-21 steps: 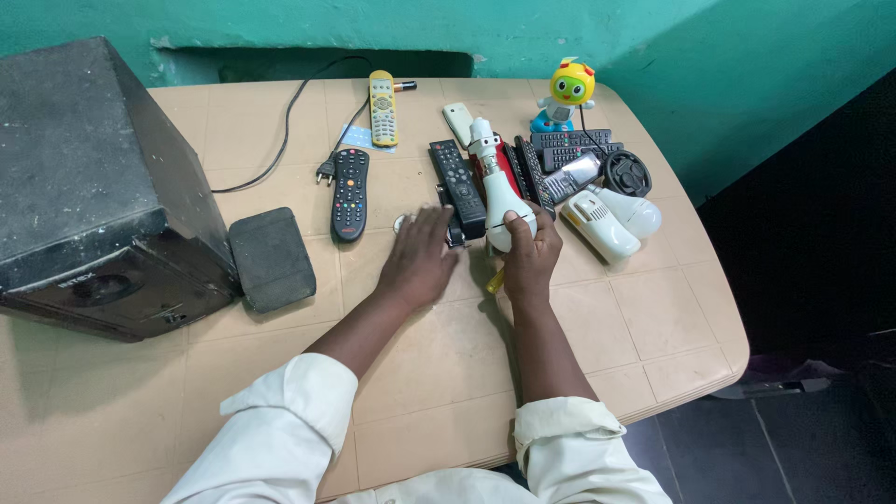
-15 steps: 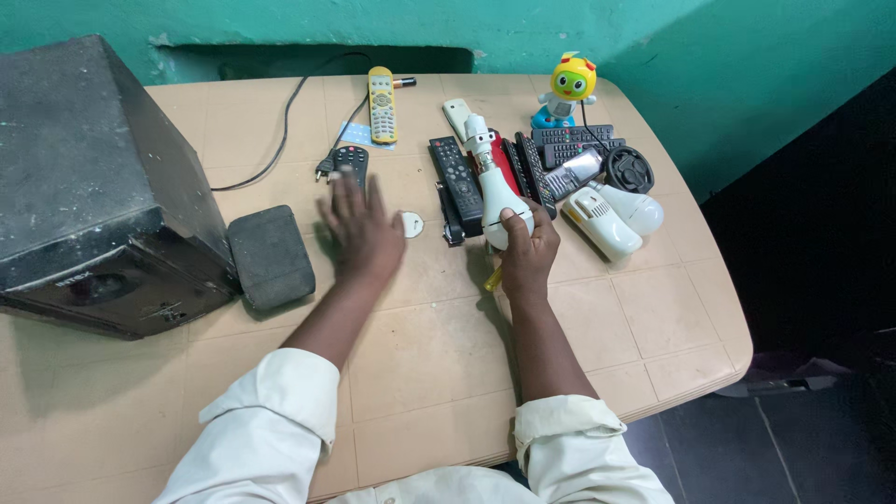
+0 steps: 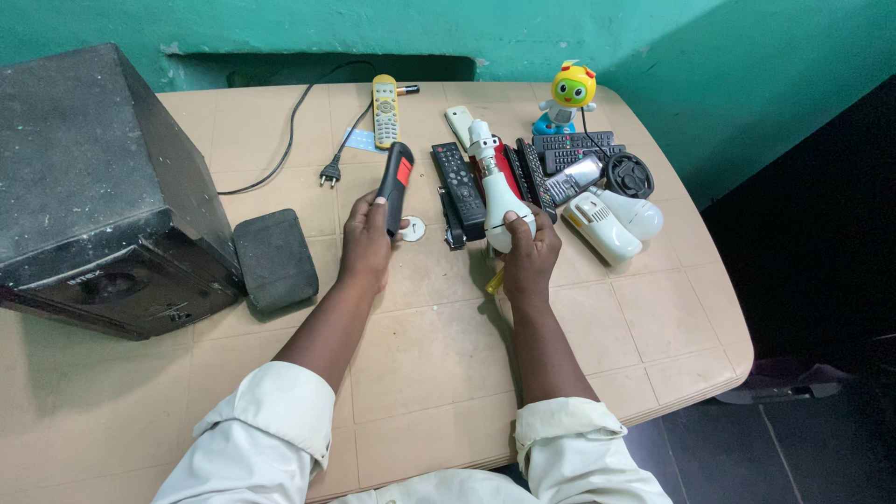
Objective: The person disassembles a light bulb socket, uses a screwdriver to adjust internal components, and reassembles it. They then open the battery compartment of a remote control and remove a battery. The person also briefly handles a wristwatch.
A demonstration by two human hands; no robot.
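My left hand (image 3: 366,241) grips a black remote with a red patch (image 3: 395,183), lifted off the beige table (image 3: 429,345) and tilted up away from me. My right hand (image 3: 528,254) rests on the table and is closed on the rounded end of a white bulb-shaped lamp (image 3: 495,187) that lies pointing away from me. A yellow stick (image 3: 494,280) pokes out under that hand. A small white round disc (image 3: 413,228) lies between my hands.
A black speaker box (image 3: 93,196) and a dark pad (image 3: 275,257) sit at the left. Behind my hands lie a yellow remote (image 3: 385,110), a black cable with plug (image 3: 327,173), several black remotes (image 3: 459,182), white lamps (image 3: 611,224) and a yellow-headed toy (image 3: 569,93).
My left hand reached left to the black remote lying on the table, took hold of it and lifted it. My right hand stayed on the white lamp.
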